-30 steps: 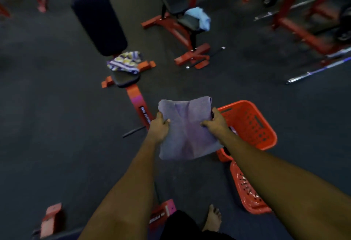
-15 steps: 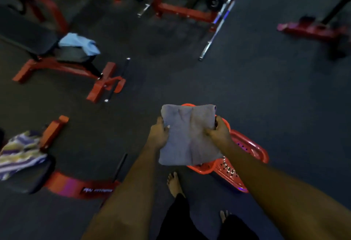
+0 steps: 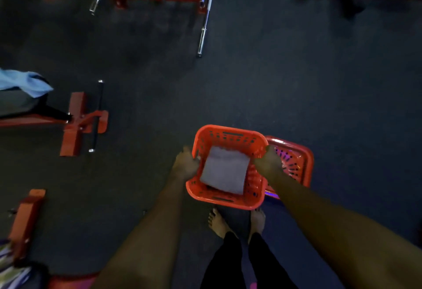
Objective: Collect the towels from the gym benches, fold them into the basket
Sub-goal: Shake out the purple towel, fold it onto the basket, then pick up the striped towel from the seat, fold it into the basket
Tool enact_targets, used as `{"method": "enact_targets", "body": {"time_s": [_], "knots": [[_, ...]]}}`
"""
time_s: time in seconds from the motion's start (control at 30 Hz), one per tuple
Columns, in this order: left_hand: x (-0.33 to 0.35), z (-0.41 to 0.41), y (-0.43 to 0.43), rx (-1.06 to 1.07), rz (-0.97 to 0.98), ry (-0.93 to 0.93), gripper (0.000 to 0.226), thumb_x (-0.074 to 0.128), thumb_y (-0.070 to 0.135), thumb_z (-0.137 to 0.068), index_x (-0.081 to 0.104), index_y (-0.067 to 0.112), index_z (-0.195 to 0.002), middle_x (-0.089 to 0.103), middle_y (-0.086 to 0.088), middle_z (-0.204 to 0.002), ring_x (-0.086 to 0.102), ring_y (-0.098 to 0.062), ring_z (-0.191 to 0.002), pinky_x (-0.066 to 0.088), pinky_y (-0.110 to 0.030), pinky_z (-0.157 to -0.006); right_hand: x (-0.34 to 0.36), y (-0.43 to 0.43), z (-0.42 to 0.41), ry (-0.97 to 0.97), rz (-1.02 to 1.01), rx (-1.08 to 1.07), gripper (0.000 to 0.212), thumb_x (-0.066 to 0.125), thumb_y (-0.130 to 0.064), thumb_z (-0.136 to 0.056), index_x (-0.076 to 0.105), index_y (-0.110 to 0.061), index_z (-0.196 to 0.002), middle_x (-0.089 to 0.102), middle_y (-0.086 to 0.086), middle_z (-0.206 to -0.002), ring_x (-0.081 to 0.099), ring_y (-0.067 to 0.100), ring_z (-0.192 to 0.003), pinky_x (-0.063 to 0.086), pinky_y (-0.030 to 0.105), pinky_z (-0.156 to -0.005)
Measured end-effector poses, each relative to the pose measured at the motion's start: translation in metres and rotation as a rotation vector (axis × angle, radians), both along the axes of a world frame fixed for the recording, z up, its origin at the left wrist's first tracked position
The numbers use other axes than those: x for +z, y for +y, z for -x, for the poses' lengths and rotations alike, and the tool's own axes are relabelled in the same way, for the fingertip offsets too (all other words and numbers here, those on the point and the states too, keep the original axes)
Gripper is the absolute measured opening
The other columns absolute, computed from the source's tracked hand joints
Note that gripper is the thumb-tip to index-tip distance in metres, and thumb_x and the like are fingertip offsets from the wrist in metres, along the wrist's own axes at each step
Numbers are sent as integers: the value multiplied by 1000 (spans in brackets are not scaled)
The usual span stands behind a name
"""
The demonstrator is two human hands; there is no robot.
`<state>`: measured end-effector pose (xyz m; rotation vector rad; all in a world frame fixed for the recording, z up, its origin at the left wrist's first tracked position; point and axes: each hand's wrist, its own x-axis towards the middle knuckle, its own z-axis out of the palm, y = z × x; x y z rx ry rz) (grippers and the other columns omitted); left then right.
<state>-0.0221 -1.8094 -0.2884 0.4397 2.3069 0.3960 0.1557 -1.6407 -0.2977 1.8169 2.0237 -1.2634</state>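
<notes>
A folded grey towel (image 3: 225, 170) lies flat inside the orange basket (image 3: 228, 134), which is just ahead of my bare feet. My left hand (image 3: 185, 163) is closed over the basket's left rim and my right hand (image 3: 269, 162) over its right rim. Neither hand touches the grey towel. A light blue towel (image 3: 25, 82) is draped on a bench seat at the far left. At the bottom left corner, a striped towel (image 3: 10, 268) is cut off by the frame.
A second orange perforated piece (image 3: 295, 163) lies behind the basket to the right. A red bench foot (image 3: 78, 120) sits at left and another red foot (image 3: 26, 218) lower left. A barbell (image 3: 204, 21) and red rack frames stand at the top. The floor is dark rubber.
The grey towel left my hands and now lies in the basket. Both hands spread apart onto the basket's rims. My view swung right and down, over the basket.
</notes>
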Motion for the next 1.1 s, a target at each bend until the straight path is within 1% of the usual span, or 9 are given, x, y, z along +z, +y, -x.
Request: {"method": "enact_targets", "body": {"time_s": [0.23, 0.33, 0.43, 0.5, 0.63, 0.77, 0.87, 1.0, 1.1], "knots": [[80, 20, -39, 84, -184, 86, 32, 55, 20, -95, 59, 0, -119, 66, -14, -121, 61, -28, -114, 41, -25, -89, 66, 8, 85, 109, 0, 277, 33, 70, -17, -81, 66, -11, -113, 70, 13, -115, 64, 27, -110, 48, 31, -90], [122, 23, -82, 258, -261, 169, 34, 57, 19, -93, 53, 7, -125, 72, -14, -102, 65, -28, -102, 43, -23, -78, 94, -20, 126, 210, 1, 436, 20, 70, -20, -81, 70, -13, -101, 74, 11, -102, 70, 27, -99, 52, 31, -83], [158, 19, -144, 449, -312, 284, 33, 58, 20, -93, 53, 9, -124, 72, -14, -99, 65, -29, -98, 46, -27, -79, 118, -73, 165, 313, 50, 643, 6, 71, -20, -83, 66, -18, -82, 74, 9, -90, 73, 26, -81, 55, 33, -79], [175, 15, -180, 527, -325, 333, 33, 58, 20, -93, 53, 8, -124, 72, -15, -100, 65, -30, -99, 47, -29, -82, 126, -104, 186, 348, 56, 747, 17, 71, -20, -84, 59, -21, -71, 73, 9, -84, 70, 21, -65, 56, 34, -71], [197, 2, -288, 745, -340, 438, 32, 59, 20, -92, 54, 8, -121, 71, -17, -100, 65, -33, -96, 47, -30, -77, 154, -206, 227, 427, 78, 981, 19, 70, -19, -85, 59, -21, -70, 69, 3, -77, 67, 17, -58, 52, 26, -59], [199, -11, -403, 891, -284, 537, 28, 58, 19, -92, 55, 6, -118, 67, -16, -98, 62, -27, -87, 39, -25, -71, 168, -320, 254, 488, 121, 1168, 13, 68, -14, -84, 62, -19, -73, 71, 9, -80, 68, 21, -61, 55, 29, -63], [190, -16, -488, 992, -232, 546, 24, 55, 16, -92, 55, 5, -113, 67, -17, -99, 63, -30, -86, 45, -32, -71, 168, -407, 270, 479, 145, 1310, 13, 67, -11, -85, 60, -17, -76, 69, 6, -80, 66, 17, -57, 47, 19, -48], [181, -16, -591, 1124, -195, 536, 18, 52, 15, -94, 58, 8, -109, 66, -13, -90, 63, -25, -82, 37, -23, -67, 154, -517, 291, 445, 168, 1417, 15, 69, -10, -84, 61, -18, -75, 70, 10, -83, 67, 20, -59, 46, 21, -49], [167, -17, -662, 1215, -168, 498, 26, 53, 17, -93, 57, 5, -116, 68, -15, -95, 61, -28, -90, 37, -26, -70, 142, -591, 300, 382, 178, 1503, 15, 71, -9, -83, 61, -18, -75, 72, 12, -83, 67, 20, -59, 46, 19, -48]]}}
